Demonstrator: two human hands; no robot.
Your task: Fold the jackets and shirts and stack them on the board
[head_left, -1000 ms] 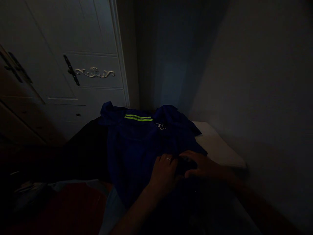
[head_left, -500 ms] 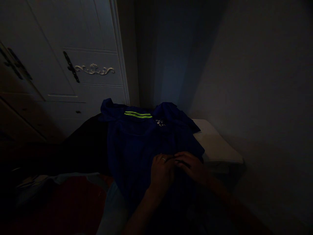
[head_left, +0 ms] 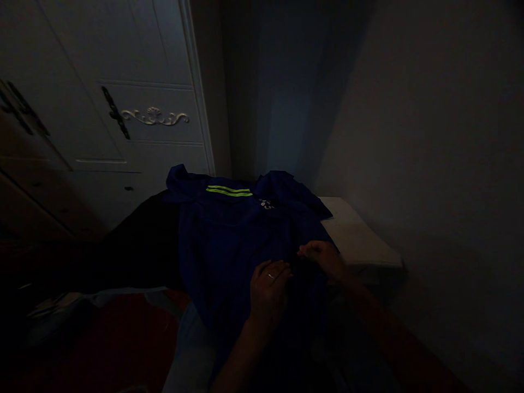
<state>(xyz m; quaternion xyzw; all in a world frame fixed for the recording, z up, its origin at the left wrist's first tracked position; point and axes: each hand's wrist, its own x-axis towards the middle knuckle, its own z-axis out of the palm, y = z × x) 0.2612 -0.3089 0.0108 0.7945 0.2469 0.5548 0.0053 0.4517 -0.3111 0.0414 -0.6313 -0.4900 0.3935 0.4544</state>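
A dark blue shirt (head_left: 229,245) with yellow-green stripes and a small pale print is spread out in front of me. My left hand (head_left: 268,286), with a ring on one finger, rests on the shirt's lower part, its fingers curled together over the cloth. Just to the right, my right hand (head_left: 323,257) is raised slightly apart from it. Its thumb and fingertips are pinched together. Whatever is between them is too small and dark to make out.
A white cabinet (head_left: 159,60) with dark handles stands at the back left. Under the shirt's right side is a pale flat surface (head_left: 360,234), beside a wall (head_left: 442,136). Black cloth (head_left: 139,245) lies at left, above a red surface (head_left: 110,344).
My right hand has drawn away from the left, up and to the right, with its fingers now pinched. The left hand stays nearly in place on the shirt.
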